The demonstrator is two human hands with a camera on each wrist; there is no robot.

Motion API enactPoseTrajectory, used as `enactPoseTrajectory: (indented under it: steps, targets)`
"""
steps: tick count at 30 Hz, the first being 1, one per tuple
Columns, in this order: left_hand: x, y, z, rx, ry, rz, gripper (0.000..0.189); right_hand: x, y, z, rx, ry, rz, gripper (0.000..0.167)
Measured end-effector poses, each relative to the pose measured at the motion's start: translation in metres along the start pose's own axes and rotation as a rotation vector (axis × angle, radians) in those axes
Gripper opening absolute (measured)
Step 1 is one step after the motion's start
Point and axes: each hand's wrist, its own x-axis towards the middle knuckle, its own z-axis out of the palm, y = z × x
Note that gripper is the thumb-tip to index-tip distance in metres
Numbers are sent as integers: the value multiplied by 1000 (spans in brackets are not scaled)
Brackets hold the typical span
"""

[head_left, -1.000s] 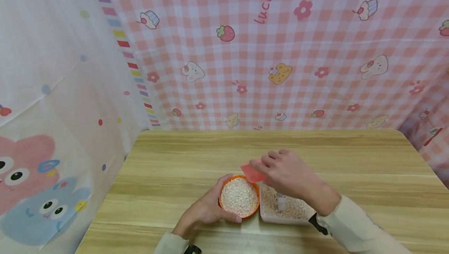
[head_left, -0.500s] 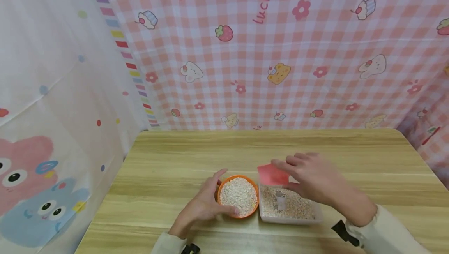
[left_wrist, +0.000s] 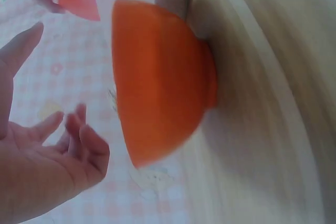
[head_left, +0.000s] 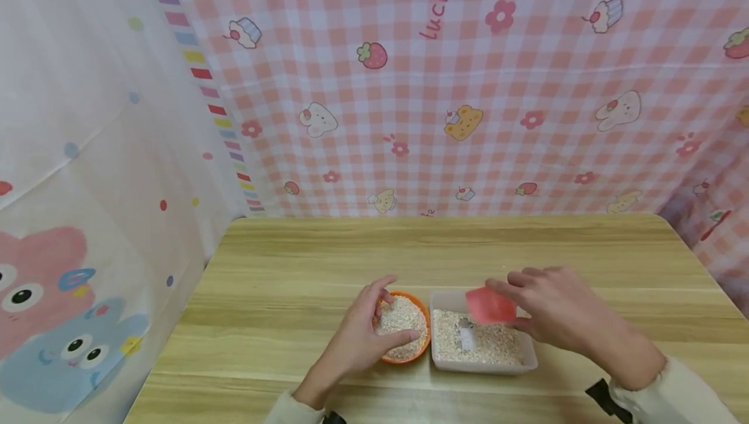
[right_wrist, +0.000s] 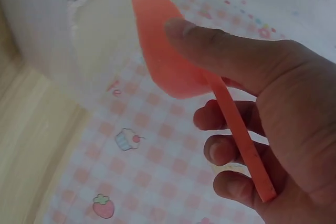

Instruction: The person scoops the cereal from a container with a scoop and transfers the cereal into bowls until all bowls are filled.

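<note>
My right hand [head_left: 562,310] grips a coral-pink scoop [head_left: 490,305] over the white plastic tub [head_left: 445,368] of pale flakes. In the right wrist view, the thumb presses the scoop's bowl and the fingers curl beside its straight handle [right_wrist: 242,145]. My left hand [head_left: 365,326] hovers over the left side of an orange bowl [head_left: 429,330], fingers spread and loosely bent. From the left wrist, the bowl [left_wrist: 160,80] appears apart from the fingers. Pale flakes [head_left: 404,320] fill the bowl nearly to its rim. A small clear cylinder [head_left: 466,336] stands among the tub's flakes.
Bowl and tub stand side by side near the front of a wood-grain table [head_left: 304,261]. Behind the table hangs a pink checked cloth [head_left: 374,99], and a white cartoon-printed cloth [head_left: 117,170] hangs at the left.
My right hand has carried the scoop rightward from the bowl's edge to over the tub. My left hand has let go of the bowl and risen over it.
</note>
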Motion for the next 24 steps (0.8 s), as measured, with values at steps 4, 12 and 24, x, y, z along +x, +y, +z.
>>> enactPoseTrajectory:
  steps: [4,12,24]
  targets:
    - [3,8,8,4,-81,36,82,-1,1,7,-41,-84,12,59]
    - [4,21,24,28,-259,-38,89,-2,-4,13,-136,-227,-24,51]
    - [6,28,40,79,-249,-79,104,1,-13,22,34,-305,19,35]
